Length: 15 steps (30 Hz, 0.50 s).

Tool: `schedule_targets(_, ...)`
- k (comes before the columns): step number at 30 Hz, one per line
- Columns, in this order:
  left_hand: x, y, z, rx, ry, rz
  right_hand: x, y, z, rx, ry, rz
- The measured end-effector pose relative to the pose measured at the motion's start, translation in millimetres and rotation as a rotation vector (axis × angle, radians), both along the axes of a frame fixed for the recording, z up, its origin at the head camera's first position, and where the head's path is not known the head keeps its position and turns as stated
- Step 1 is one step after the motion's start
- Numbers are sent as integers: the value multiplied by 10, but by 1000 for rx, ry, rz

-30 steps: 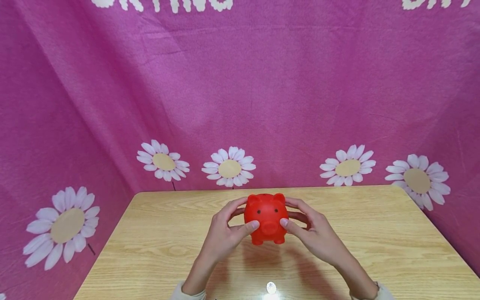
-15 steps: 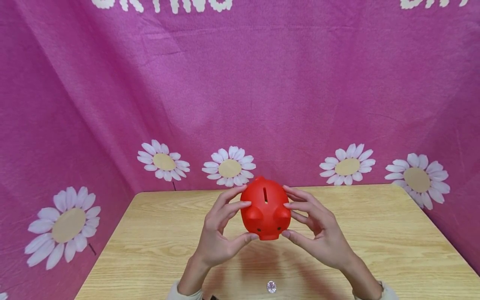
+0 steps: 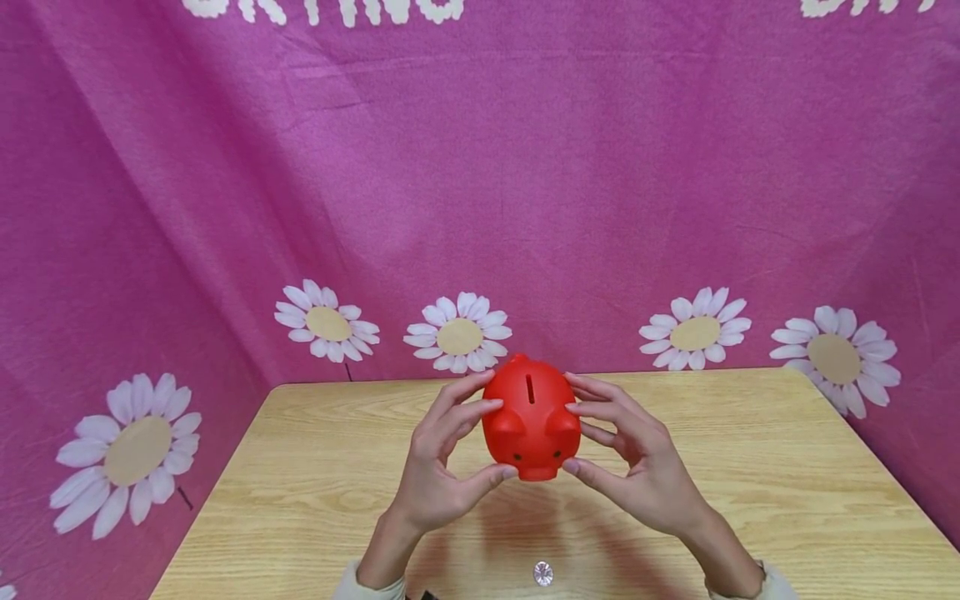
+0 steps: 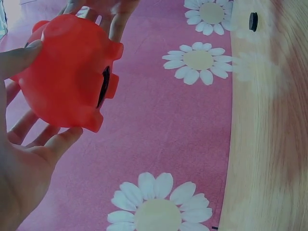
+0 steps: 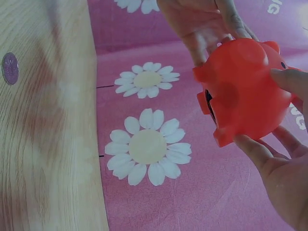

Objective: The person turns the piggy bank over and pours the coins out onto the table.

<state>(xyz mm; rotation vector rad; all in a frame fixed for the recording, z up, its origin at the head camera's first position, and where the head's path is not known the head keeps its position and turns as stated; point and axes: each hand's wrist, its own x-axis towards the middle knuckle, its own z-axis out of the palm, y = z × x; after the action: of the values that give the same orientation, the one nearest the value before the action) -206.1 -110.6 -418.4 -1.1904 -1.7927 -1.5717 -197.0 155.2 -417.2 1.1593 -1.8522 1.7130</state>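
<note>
A red piggy bank (image 3: 531, 425) is held up over the wooden table, its snout tipped down and the coin slot on its back facing the head camera. My left hand (image 3: 438, 467) grips its left side, thumb by the snout and fingertips near the ear. On the other side my right hand (image 3: 637, 462) holds it the same way. Both wrist views show its stubby legs and a black round part (image 4: 103, 86) in the belly. A silvery coin (image 3: 543, 573) lies on the table below, nearer the front.
The light wooden table (image 3: 787, 483) reaches back to a pink cloth backdrop (image 3: 525, 183) printed with white daisies, which also hangs at both sides. By the left cuff, a small dark object (image 3: 429, 596) shows at the bottom edge.
The piggy bank has tipped forward, from its face showing to its back and slot showing, while both hands shifted their fingers around it. Over the last half second it has barely moved.
</note>
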Motion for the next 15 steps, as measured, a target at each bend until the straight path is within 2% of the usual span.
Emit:
schedule_targets(2, 9, -1, -4, -10, -23, 21, 4, 2, -1, 20, -14, -24)
schedule_targets(4, 23, 5, -9, -25, -82, 63, 11, -2, 0, 51, -54, -66)
schedule_targets(6, 39, 18, -15, -43, -193, 119, 16, -14, -8, 97, -130, -126)
schedule_targets(8, 51, 39, -23, -53, -342, 171, 18, -28, -18, 145, -227, -186)
schedule_targets(11, 55, 68, -38, -51, -535, 210, 9, -53, -41, 196, -337, -241)
schedule_targets(13, 53, 81, -43, -48, -605, 221, 3, -61, -49, 207, -368, -255)
schedule_targets(15, 46, 89, -44, -55, -637, 228, -1, -63, -48, 218, -377, -260)
